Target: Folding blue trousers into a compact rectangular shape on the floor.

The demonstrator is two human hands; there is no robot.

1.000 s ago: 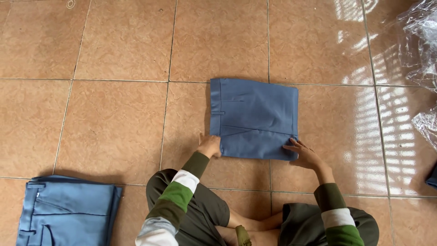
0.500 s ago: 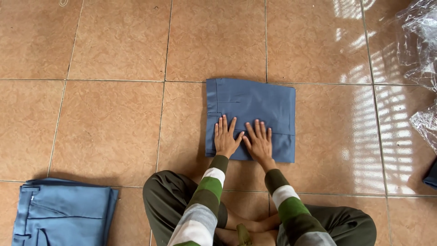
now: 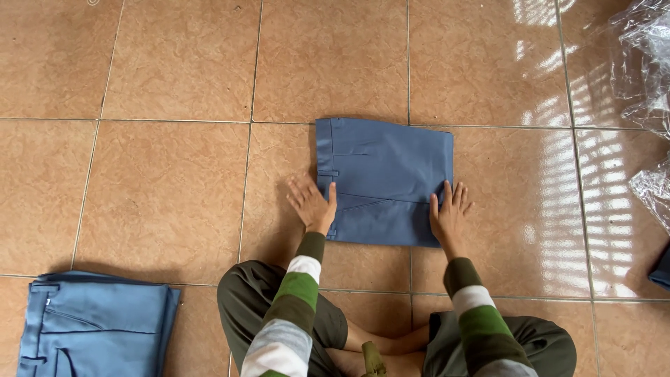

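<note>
A folded pair of blue trousers (image 3: 384,178) lies flat on the tiled floor in front of me. My left hand (image 3: 312,202) rests flat at its lower left edge, thumb on the cloth, fingers spread on the tile. At the lower right edge my right hand (image 3: 449,213) lies flat, partly on the cloth and partly on the tile. Neither hand grips anything. My sleeves are striped green, white and grey.
Another folded blue garment (image 3: 94,324) lies at the lower left. Crumpled clear plastic bags (image 3: 645,70) sit at the right edge, with a dark item (image 3: 661,269) below them. My crossed legs in olive trousers (image 3: 279,314) fill the bottom centre.
Both hands have moved apart from the middle of the folded trousers out to its left and right lower edges.
</note>
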